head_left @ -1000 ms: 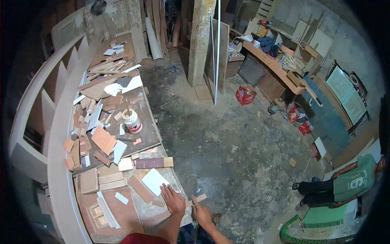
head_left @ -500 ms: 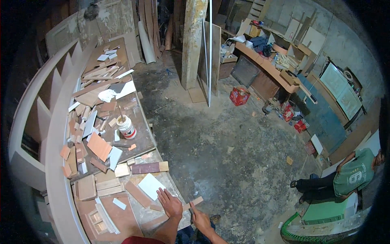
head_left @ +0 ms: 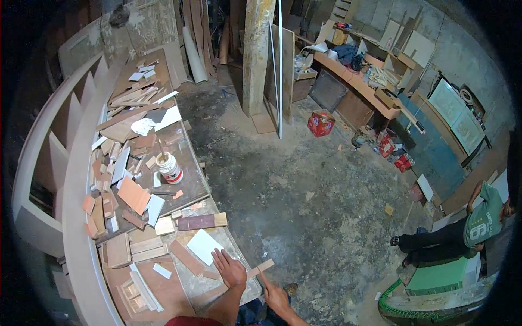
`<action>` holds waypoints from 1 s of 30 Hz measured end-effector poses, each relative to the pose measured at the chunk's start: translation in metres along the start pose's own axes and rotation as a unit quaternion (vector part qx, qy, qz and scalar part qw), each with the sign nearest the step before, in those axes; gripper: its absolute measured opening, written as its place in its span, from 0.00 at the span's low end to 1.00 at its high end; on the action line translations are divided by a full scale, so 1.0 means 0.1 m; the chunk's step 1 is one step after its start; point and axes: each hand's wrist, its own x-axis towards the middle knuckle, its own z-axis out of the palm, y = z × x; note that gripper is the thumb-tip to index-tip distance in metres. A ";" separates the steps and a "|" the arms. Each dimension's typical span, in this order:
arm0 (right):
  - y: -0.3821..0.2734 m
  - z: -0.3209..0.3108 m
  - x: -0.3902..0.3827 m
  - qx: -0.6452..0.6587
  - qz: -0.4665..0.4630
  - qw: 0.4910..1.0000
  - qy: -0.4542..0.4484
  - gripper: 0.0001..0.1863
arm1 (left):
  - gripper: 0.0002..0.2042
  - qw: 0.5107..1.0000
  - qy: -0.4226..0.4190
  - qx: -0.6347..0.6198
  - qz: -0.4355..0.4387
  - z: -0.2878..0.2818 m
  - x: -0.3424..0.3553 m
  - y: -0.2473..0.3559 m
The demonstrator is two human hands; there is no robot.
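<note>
My left hand (head_left: 230, 270) lies flat on the near end of the workbench, fingers stretched out. Its fingertips touch the edge of a white rectangular piece (head_left: 205, 247). Beneath this hand and wrist runs a narrow wooden strip (head_left: 262, 267), whose end juts past the bench edge. Close below that end, my right hand (head_left: 277, 299) is closed around a thin, dark tool that crosses toward the strip; its kind is too small to tell. Beside the white piece lie a brown wooden slat (head_left: 186, 257) and a block with a dark maroon wrap (head_left: 197, 221).
Farther along the bench are a white glue-like jar (head_left: 169, 168) with a stick in it, and many wood offcuts (head_left: 134, 195). A curved shelf frame (head_left: 76, 217) borders the left. At right stands a person in a green shirt (head_left: 483, 223); a pillar (head_left: 256, 65) rises beyond.
My right hand has shifted slightly down and right. The left hand stays flat on the strip. The person at right has moved a little rightward in the view.
</note>
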 end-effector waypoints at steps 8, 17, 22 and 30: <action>-0.04 0.11 0.36 0.000 -0.026 0.999 0.045 0.35 | 0.31 1.000 0.009 0.004 0.014 0.00 0.02 0.04; 0.01 -0.01 0.06 0.019 0.005 1.000 0.002 0.36 | 0.29 1.000 -0.004 -0.019 0.004 -0.01 -0.04 0.06; 0.01 0.06 0.02 0.004 0.000 1.000 -0.001 0.36 | 0.30 1.000 -0.006 -0.013 0.002 -0.03 -0.01 0.00; 0.05 0.13 0.28 -0.024 -0.019 0.999 0.021 0.36 | 0.29 0.999 0.008 0.013 0.036 0.04 0.01 0.01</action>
